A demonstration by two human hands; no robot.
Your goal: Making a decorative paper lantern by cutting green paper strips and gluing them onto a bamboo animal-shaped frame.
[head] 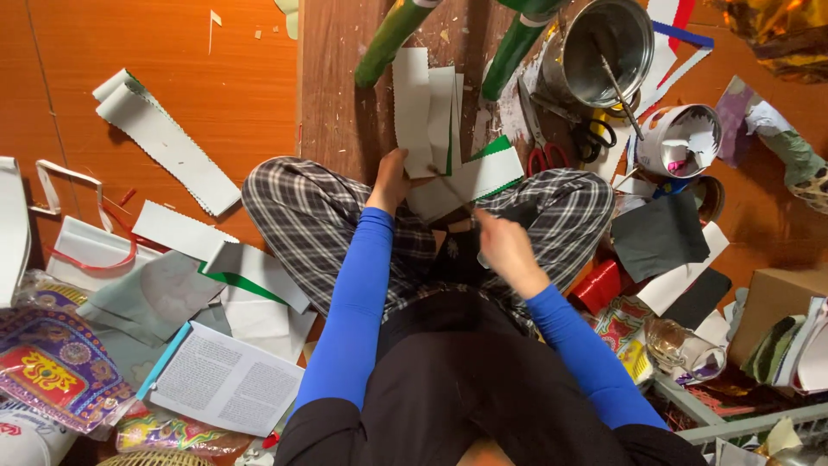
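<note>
Your left hand (390,179) presses down on the white paper strips (429,108) lying on the floor (216,95) just beyond your crossed legs, fingers flat on the near edge, so that grip is a pin, not a pinch. Your right hand (504,246) is closed around a thin brush-like stick (450,185) whose tip reaches to the green-edged paper (487,168) between your knees.

Risks, as I judge them:
- The strips overlap loosely; if your left hand lifts or slides, the top one could shift out of line.
- If the stick carries glue or paint, a drip could land on your checked trousers (310,216).
- The metal pot (604,52), far right, has a rod leaning in it; a wide sweep of your right arm could knock it.
- The red-handled scissors (548,147) lie just beside the work, near your right knee; reaching blind is a cut hazard.
- Loose paper all around could stick to anything wet.

Hard to make out:
- The stick's tip is blurred; can't tell brush, blade or pen.
- Your right fingers are turned away, so how tightly they close isn't clear.
- What sits under your right hand, the dark patch, is unreadable.
- The green tubes (392,39) at the far edge are cut off by the frame.
- The paper cup (681,138) holds scraps I can't identify.
</note>
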